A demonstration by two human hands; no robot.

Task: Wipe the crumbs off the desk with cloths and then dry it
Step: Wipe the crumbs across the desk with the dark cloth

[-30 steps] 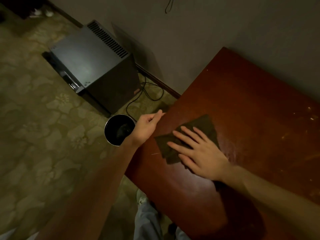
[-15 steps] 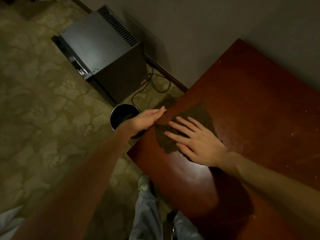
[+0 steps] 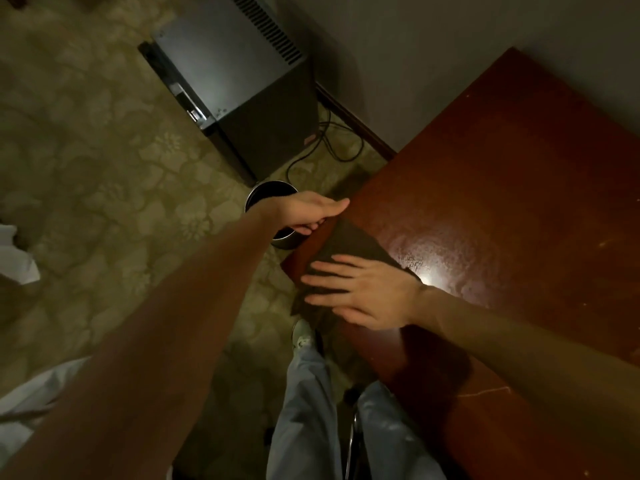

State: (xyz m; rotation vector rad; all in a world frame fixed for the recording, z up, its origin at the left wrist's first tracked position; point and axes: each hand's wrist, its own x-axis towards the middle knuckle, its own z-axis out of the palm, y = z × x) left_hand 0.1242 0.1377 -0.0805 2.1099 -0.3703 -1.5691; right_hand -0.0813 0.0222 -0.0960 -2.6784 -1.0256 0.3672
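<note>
left hand (image 3: 311,213) reaches in from 7 o'clock, fingers straight and together; right hand (image 3: 367,292) from 4 o'clock, palm down, fingers spread toward 9 o'clock

You are working in a furnished, carpeted room of the home or guest-room kind. Evidence: floral-patterned carpet (image 3: 104,168) across the left of the frame; a polished red-brown wooden desk (image 3: 502,168) at right against a plain wall (image 3: 415,46); a dark box-shaped vented appliance (image 3: 228,53) at upper centre, with cables (image 3: 329,147) trailing beside it; a small round bin (image 3: 268,189) at centre.
</note>
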